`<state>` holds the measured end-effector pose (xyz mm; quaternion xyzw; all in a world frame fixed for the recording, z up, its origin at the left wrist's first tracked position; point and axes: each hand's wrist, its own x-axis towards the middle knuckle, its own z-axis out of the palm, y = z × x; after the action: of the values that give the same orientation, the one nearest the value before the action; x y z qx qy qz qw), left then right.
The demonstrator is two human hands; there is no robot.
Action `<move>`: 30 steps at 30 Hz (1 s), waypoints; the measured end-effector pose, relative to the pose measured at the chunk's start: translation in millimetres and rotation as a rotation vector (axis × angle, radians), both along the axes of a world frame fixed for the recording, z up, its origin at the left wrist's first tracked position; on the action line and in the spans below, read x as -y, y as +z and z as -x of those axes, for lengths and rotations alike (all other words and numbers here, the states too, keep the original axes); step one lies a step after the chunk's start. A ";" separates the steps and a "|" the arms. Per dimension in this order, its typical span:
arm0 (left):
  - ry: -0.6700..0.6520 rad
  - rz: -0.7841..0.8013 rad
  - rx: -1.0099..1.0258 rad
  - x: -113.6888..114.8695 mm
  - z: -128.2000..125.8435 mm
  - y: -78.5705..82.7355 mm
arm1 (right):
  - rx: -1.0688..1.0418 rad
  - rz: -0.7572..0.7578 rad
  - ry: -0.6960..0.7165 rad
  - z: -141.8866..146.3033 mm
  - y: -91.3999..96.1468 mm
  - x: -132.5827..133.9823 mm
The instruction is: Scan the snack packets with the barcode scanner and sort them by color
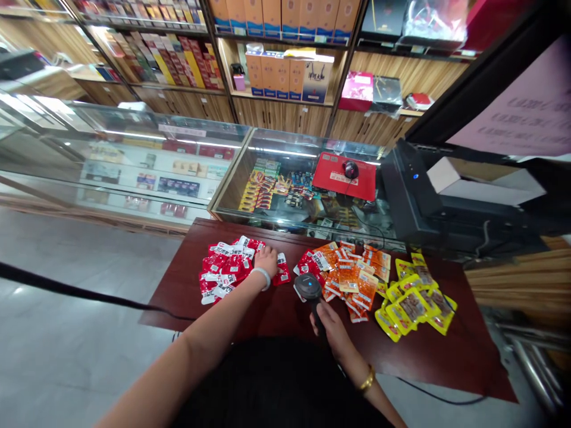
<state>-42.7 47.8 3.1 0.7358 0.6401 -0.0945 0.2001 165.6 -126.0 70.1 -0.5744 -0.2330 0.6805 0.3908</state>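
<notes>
My left hand (266, 260), with a pale band at the wrist, is down on the table at the right edge of a pile of red and white snack packets (225, 264). Its fingers are bent over a red snack packet (282, 272), partly hidden by the hand. My right hand (332, 330) is wrapped round the handle of a black barcode scanner (308, 288). The scanner's head is over the near edge of a smaller group of red packets (307, 266). Orange snack packets (352, 273) lie right of it, and yellow snack packets (413, 303) farther right.
The dark red table (178, 285) stands against a glass display case (285, 205). A red mat (332, 181) with a computer mouse (350, 169) lies on the glass. A black machine (408, 196) and an open white box (484, 181) are at the right. Cables (441, 402) hang near the table.
</notes>
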 end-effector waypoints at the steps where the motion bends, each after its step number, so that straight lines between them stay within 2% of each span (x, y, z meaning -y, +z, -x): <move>1: -0.011 0.002 -0.003 -0.9 -1.8 -0.2 | -0.005 0.005 -0.005 0.1 0.1 -0.5; 6: 0.041 0.031 -0.033 -2.6 -0.3 2.5 | -0.010 0.049 -0.004 0.9 -2.7 -1.6; 9: 0.027 0.049 -0.025 -6.4 3.9 7.9 | 0.007 0.065 0.013 2.3 -6.0 -1.6; 11: 0.021 0.048 0.005 -10.8 7.2 12.6 | 0.013 0.069 0.033 3.1 -7.1 -1.6; 17: 0.198 0.138 0.160 -22.2 19.8 29.0 | 0.000 0.000 0.051 1.4 -0.5 -4.4; 21: 0.203 0.151 0.265 -21.7 20.6 36.3 | -0.009 -0.051 0.051 -0.2 1.3 -8.7; 26: 0.186 0.118 0.322 -19.8 15.7 35.8 | -0.003 -0.067 0.051 -0.9 -1.9 -9.7; 30: 0.200 0.099 0.375 -19.8 10.7 29.2 | -0.001 -0.074 0.052 -2.6 -1.1 -7.1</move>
<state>-53.3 67.6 32.3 0.6624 0.6562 0.0331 0.3600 168.2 -119.0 69.0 -0.5527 -0.2727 0.6817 0.3942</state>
